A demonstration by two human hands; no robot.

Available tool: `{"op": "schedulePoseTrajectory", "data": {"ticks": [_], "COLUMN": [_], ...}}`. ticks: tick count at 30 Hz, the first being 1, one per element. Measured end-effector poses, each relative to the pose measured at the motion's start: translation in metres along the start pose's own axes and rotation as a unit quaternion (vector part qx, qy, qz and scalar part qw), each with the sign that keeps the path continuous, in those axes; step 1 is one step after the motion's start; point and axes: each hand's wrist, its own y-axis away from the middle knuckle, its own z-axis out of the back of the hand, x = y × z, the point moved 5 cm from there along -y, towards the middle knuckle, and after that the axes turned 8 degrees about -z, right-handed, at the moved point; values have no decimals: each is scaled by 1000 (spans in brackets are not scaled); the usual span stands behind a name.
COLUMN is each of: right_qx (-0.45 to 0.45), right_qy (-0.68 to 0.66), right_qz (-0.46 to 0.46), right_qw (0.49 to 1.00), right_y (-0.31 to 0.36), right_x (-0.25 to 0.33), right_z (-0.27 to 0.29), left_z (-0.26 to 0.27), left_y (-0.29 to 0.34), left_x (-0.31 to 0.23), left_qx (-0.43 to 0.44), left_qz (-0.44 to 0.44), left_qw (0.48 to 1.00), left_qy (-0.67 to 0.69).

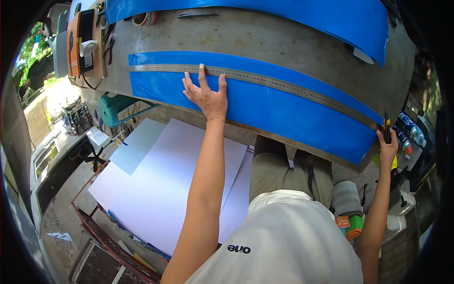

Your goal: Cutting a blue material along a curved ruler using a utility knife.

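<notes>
A long blue sheet (283, 109) lies on the grey worktable, with a long metal ruler (274, 84) laid lengthwise across it. My left hand (206, 94) is spread on the sheet, its fingertips pressing on the ruler left of the middle. At the right end of the ruler, my right hand (388, 146) grips a utility knife (387, 127) with a black and yellow body. The knife points away from me, beside the sheet's right edge. Whether its blade touches the sheet is too small to tell.
A larger curved blue sheet (302, 14) lies along the table's far side. Pliers (110, 51) and an orange machine (74, 42) sit at the left end. Large white panels (156, 184) are stacked below left. Bottles (412, 130) stand at the right.
</notes>
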Motion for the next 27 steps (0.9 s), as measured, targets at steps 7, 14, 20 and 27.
{"op": "schedulePoseTrajectory", "data": {"ticks": [7, 14, 20, 27], "right_qx": [9, 7, 7, 2], "right_qy": [41, 40, 50, 26], "right_qz": [0, -15, -20, -24], "right_qw": [999, 999, 999, 999], "right_y": [-2, 0, 0, 0], "right_x": [-7, -3, -2, -9], "right_z": [-13, -10, -10, -8], "left_z": [1, 1, 1, 2], "left_y": [0, 0, 0, 0], "left_x": [10, 10, 10, 6], "left_qx": [-3, 16, 19, 10], "left_qz": [-4, 4, 6, 6], "left_qw": [1000, 1000, 1000, 1000], "left_qy": [-18, -8, -12, -4]}}
